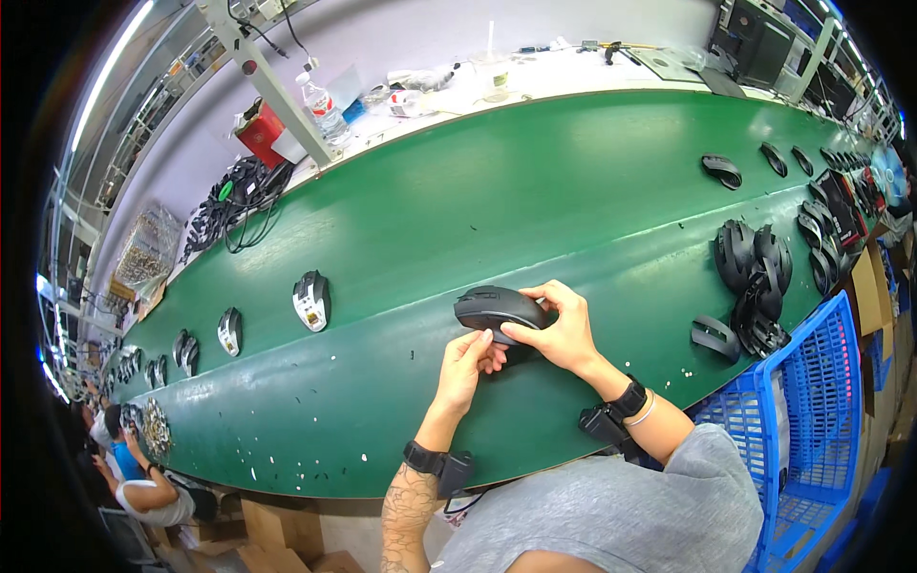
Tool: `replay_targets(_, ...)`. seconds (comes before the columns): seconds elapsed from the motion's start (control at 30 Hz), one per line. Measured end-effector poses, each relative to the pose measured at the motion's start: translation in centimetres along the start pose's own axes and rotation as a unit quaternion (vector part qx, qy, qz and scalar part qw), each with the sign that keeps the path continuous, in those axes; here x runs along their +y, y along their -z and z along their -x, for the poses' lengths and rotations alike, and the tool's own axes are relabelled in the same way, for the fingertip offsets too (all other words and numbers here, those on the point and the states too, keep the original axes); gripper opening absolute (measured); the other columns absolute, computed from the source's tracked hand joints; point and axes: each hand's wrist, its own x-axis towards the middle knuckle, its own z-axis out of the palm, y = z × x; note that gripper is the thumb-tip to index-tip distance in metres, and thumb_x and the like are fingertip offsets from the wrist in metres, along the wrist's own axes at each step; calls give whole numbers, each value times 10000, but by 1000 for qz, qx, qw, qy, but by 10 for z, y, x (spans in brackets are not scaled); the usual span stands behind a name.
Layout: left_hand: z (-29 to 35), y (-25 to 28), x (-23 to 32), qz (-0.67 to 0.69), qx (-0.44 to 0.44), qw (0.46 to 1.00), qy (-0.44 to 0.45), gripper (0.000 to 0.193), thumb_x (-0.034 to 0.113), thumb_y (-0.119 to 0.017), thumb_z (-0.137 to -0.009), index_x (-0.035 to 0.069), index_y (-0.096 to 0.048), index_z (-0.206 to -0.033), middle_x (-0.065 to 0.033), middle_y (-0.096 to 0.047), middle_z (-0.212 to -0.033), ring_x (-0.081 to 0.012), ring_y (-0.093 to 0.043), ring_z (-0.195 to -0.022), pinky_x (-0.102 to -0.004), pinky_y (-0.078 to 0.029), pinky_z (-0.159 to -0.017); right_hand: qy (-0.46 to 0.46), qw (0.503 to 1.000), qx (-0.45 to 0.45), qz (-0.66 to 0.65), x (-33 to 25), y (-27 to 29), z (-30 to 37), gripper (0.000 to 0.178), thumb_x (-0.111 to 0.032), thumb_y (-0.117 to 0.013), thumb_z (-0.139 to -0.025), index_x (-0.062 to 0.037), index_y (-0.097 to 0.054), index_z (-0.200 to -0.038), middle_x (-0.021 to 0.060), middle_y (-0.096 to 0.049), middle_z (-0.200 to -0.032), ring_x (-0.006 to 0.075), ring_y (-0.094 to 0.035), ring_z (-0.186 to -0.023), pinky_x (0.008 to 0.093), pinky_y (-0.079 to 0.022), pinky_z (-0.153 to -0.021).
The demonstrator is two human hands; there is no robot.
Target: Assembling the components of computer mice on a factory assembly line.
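Note:
A black computer mouse (pixel 497 305) is raised over the green worktop, held between both hands. My left hand (pixel 468 363) grips its near edge, thumb up against the side and fingers curled beneath. My right hand (pixel 565 329) closes on its right end, with the thumb in front and the index finger over the back. The underside of the mouse is hidden. To the left, a mouse with a pale, uncovered rear (pixel 311 301) lies on the worktop, and a similar mouse (pixel 229 331) is farther left.
The green worktop (pixel 401 205) bears small scraps. Black mouse shells (pixel 755 263) are piled at the right, above a blue plastic crate (pixel 807 430). More mice (pixel 721 172) line the far right. A bottle (pixel 323 110) and cables (pixel 248 191) sit along the back. Other people (pixel 143 487) are at the far left.

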Motion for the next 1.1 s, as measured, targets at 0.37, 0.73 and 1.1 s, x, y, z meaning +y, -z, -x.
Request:
replay_targets(0.37,2,-8,4,-47,0,999,0,251,243,-419,-937,29,-550,-939,-59,-585,-786,-97,-531,-649,-202,-408,-590,-7,954,250,168,39,33,-33,476,-156,-725,-677,-3,-575,-1102,119,-475,-886,268,-521,-824,360,-460,-765)
replay_targets(0.73,-4,-12,0,-79,35,996,-14,193,151,-489,-901,30,-506,-1051,-76,-590,-807,-107,-549,-649,-216,-444,-580,-4,914,153,377,21,79,-25,512,-25,-641,-652,-25,-537,-1153,214,-507,-1169,365,-458,-1108,414,-358,-972)
replay_targets(1.1,-4,-9,-21,-42,25,998,-41,300,173,-553,-882,32,-434,-1119,-49,-582,-801,-116,-557,-647,-253,-469,-583,-281,690,-40,666,46,194,59,359,-102,-668,-692,-17,-557,-1022,204,-534,-1113,346,-418,-1165,410,-279,-1042)
